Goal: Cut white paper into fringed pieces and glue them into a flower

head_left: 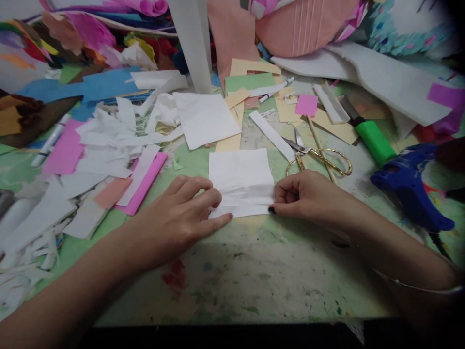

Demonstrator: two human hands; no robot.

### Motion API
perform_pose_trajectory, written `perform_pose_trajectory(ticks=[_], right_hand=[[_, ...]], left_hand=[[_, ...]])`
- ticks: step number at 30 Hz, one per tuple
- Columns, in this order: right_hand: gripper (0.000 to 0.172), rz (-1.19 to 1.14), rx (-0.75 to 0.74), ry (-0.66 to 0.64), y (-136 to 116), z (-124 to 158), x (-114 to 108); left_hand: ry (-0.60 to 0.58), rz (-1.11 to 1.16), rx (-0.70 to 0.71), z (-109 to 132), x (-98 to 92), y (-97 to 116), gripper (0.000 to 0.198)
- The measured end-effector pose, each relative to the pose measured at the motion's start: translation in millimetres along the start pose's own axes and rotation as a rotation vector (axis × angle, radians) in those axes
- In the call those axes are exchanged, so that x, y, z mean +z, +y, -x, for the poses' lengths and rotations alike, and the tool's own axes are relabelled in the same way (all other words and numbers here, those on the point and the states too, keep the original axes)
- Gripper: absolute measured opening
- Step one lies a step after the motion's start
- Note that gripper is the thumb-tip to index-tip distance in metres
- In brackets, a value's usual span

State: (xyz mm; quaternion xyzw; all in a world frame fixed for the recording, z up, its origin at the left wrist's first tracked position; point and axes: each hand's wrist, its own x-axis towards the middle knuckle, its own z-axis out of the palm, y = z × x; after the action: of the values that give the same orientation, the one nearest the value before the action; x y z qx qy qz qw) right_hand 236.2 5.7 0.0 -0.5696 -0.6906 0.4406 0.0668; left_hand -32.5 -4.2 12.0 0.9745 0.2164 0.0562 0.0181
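A small white sheet of paper (240, 169) lies in front of me, its near edge creased and slightly folded up. At its near left corner is my left hand (185, 206), fingers curled onto the paper and thumb along the bottom edge. My right hand (308, 196) pinches the near right corner between thumb and curled fingers. Just beyond that hand, gold-handled scissors (323, 157) lie with blades apart, beside a thin wooden stick (319, 145). A larger white sheet (207, 118) rests behind the creased one.
White paper scraps (105, 140) are heaped at the left, near a folded pink paper (156, 179). To the right are a green-handled knife (376, 140) and a blue glue gun (407, 184). A white strip (272, 134) lies behind the scissors. The stained tabletop (254, 276) extends towards me.
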Motion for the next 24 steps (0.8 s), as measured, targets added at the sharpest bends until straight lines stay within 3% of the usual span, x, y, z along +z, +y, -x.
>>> perform_pose_trajectory(ticks=[4, 15, 17, 22, 24], right_hand=[[0.011, 0.009, -0.004, -0.007, 1.8, 0.2, 0.3], [0.013, 0.095, -0.084, 0.018, 3.0, 2.4, -0.2], [0.014, 0.164, -0.172, 0.066, -0.9, 6.1, 1.4], [0.011, 0.305, -0.627, 0.352, -11.3, 16.4, 18.2], [0.008, 0.316, -0.728, 0.419, -11.8, 16.5, 22.2]], left_hand=[[0.035, -0.031, 0.041, 1.6, -0.8, -1.8, 0.025], [-0.044, 0.058, 0.001, 1.7, -7.0, -2.8, 0.019], [-0.042, 0.073, 0.001, 1.9, -7.3, -2.0, 0.019], [-0.001, 0.138, 0.000, 2.2, -2.0, -1.3, 0.018], [0.041, 0.166, 0.005, 1.8, 2.5, -1.5, 0.017]])
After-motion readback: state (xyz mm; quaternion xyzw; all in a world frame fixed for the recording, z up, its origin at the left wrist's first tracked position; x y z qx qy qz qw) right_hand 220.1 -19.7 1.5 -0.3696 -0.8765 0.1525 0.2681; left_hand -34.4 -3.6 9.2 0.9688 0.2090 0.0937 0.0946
